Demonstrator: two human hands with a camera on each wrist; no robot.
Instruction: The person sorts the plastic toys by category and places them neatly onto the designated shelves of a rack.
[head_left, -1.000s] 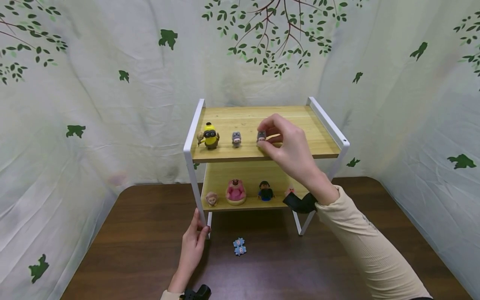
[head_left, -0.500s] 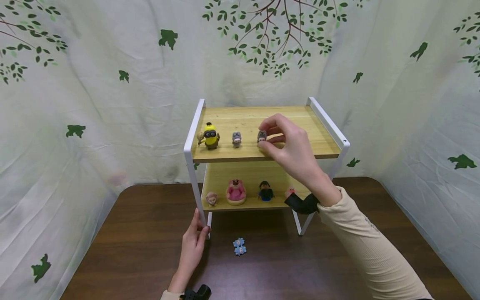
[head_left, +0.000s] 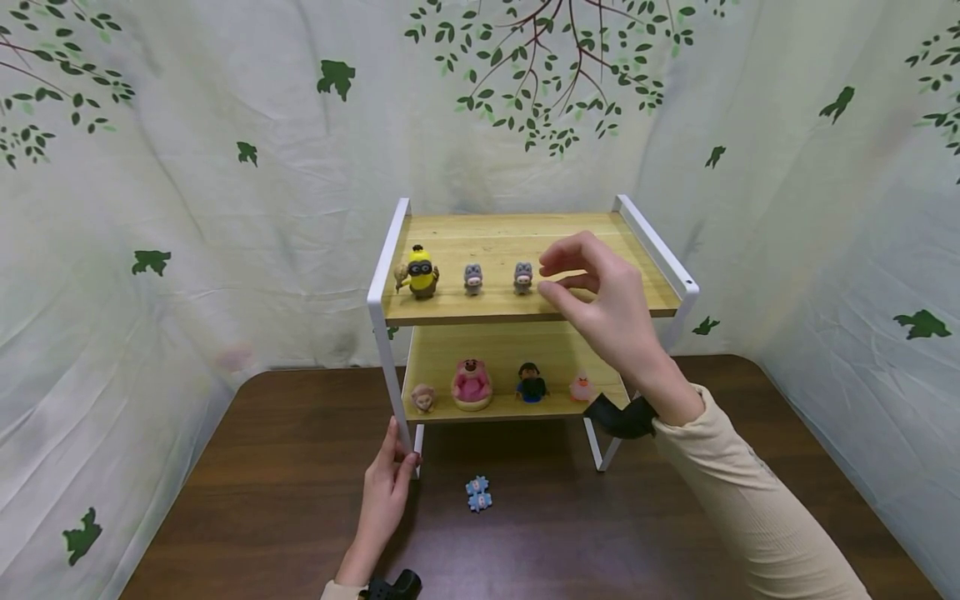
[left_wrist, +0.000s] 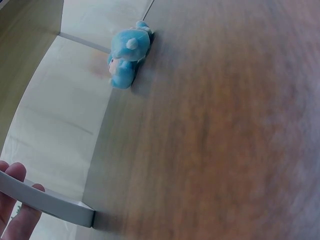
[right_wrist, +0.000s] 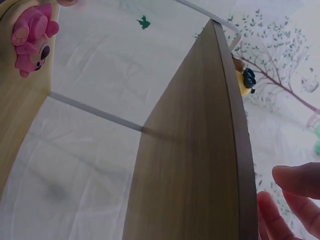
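In the head view my right hand [head_left: 603,304] is over the top shelf, thumb and fingers apart and holding nothing, just right of a small grey figure [head_left: 522,277]. A second grey figure [head_left: 472,279] and a yellow figure with goggles [head_left: 422,273] stand to its left. My left hand [head_left: 385,492] holds the shelf's white front left leg [head_left: 393,387] low down, fingers and thumb on either side; the left wrist view shows fingertips [left_wrist: 19,171] behind the white frame [left_wrist: 50,205]. The right wrist view shows my right hand [right_wrist: 295,200] beside the board's edge [right_wrist: 239,150].
The lower shelf [head_left: 442,342] bears a small pale figure [head_left: 423,397], a pink bear [head_left: 472,385], a dark-haired figure in blue [head_left: 532,383] and a pink figure [head_left: 581,387]. Light blue figures [head_left: 478,493] lie on the brown table [head_left: 262,483] in front; patterned cloth hangs around.
My right hand has let go of the right-hand grey figure and moved a little to the right, leaving it standing on the top shelf. My left hand has stayed at the leg.
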